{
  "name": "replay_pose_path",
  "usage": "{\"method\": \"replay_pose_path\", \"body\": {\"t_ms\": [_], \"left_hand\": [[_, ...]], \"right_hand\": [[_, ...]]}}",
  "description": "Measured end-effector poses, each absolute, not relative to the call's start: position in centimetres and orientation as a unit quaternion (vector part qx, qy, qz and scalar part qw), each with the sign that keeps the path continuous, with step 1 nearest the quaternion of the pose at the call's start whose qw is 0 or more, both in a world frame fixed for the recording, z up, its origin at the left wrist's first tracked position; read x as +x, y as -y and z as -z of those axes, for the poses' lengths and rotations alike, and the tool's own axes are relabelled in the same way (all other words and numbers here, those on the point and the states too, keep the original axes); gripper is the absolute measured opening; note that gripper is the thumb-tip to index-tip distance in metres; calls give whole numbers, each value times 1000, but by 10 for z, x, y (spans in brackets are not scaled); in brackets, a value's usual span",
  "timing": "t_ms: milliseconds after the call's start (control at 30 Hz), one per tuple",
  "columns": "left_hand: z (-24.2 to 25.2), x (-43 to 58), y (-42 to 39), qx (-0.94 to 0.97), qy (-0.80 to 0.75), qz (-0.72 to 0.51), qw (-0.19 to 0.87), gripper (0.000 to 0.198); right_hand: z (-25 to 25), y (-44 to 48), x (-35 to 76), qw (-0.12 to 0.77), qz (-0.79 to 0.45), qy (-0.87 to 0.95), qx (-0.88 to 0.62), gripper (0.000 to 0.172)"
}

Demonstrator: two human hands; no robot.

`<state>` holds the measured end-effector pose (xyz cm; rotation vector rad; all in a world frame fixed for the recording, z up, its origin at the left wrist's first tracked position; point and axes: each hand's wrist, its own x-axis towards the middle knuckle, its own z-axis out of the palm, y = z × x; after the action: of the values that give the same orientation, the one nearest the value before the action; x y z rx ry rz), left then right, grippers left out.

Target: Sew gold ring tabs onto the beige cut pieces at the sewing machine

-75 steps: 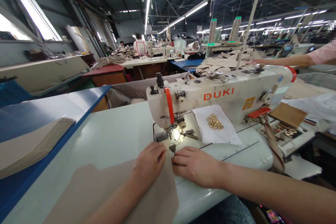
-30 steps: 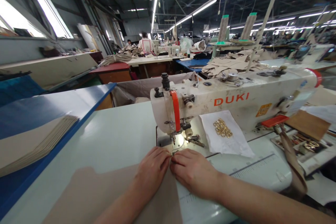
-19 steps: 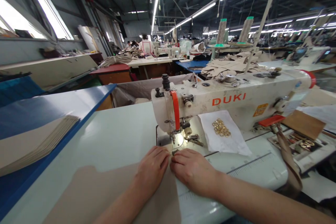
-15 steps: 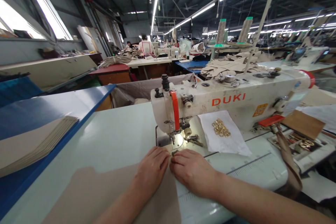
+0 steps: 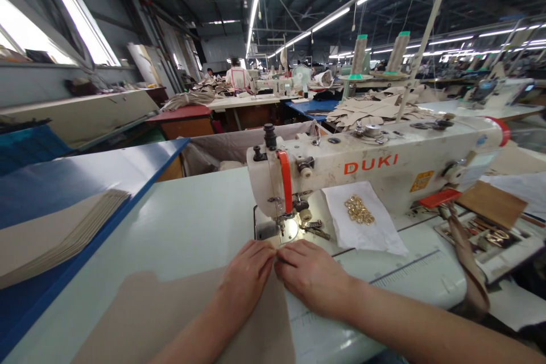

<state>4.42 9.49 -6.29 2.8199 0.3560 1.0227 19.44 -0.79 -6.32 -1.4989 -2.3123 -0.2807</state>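
My left hand (image 5: 247,274) lies on a beige fabric panel (image 5: 170,307), its fingers pinched on the panel's top corner. My right hand (image 5: 314,274) is closed at the same corner, fingertips meeting those of the left. What exactly is between the fingertips is covered. Just beyond them are the needle and presser foot (image 5: 281,224) of a white sewing machine (image 5: 324,153), with a lit needle plate (image 5: 290,230). The fabric corner stops short of the needle or close by it; I cannot tell which.
Gold metal rings (image 5: 359,209) lie on a white cloth (image 5: 375,233) right of the needle. Stacked beige panels (image 5: 85,227) sit on a blue table (image 5: 25,182) at left. A tool tray (image 5: 490,239) is at far right. A person (image 5: 238,77) works in the background.
The small dark piece that showed between my fingertips is now hidden. My right fingers have shifted slightly left, against the left ones. The fabric panel has hardly moved.
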Motion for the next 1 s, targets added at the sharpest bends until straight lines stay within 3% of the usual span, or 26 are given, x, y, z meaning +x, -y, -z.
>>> {"method": "replay_pose_path", "body": {"t_ms": [567,1000], "left_hand": [[66,48,-100,935,-125,-329,51,23],[67,73,-121,934,-104,-340,43,26]], "right_hand": [[56,1,203,113,119,839,-519,8],[57,-13,219,134,91,814,-558,8]]}}
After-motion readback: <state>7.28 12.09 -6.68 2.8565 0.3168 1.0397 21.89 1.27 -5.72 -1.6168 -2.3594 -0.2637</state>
